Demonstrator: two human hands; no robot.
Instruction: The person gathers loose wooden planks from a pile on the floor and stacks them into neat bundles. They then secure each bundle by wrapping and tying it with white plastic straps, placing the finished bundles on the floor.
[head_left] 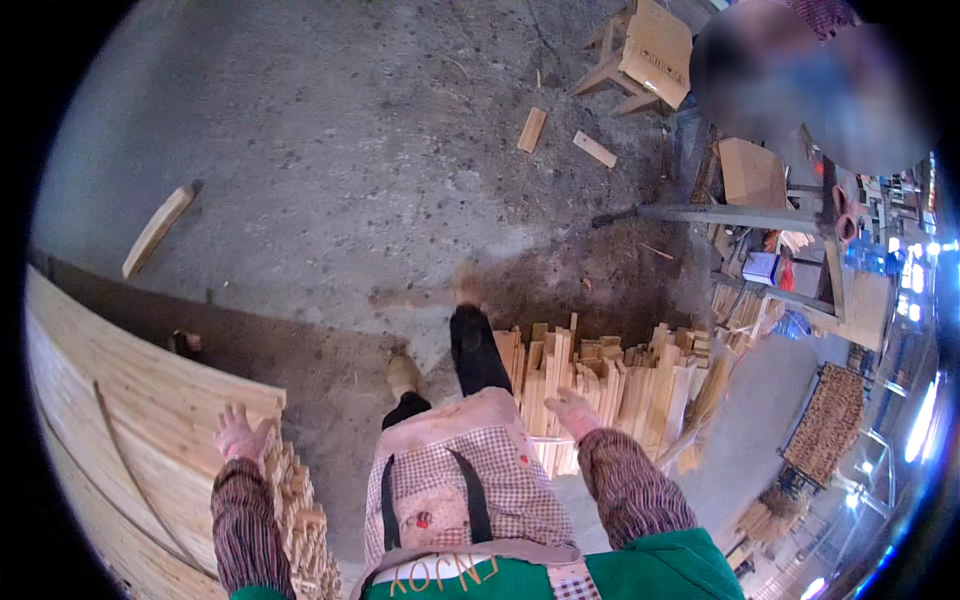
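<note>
My left hand, in a pinkish covering, rests with spread fingers on or just over the end of a tall stack of long pale wooden boards. Nothing is held in it. On the other side, my right hand is beside a bundle of upright wooden slats of uneven height. Its fingers look loosely stretched out and hold nothing that I can see; whether they touch the slats I cannot tell.
A loose wood piece lies on the concrete floor at left, two short offcuts farther ahead. A wooden stool with cardboard on top stands far right. Nearer is a metal-framed stand. A person is at the upper right.
</note>
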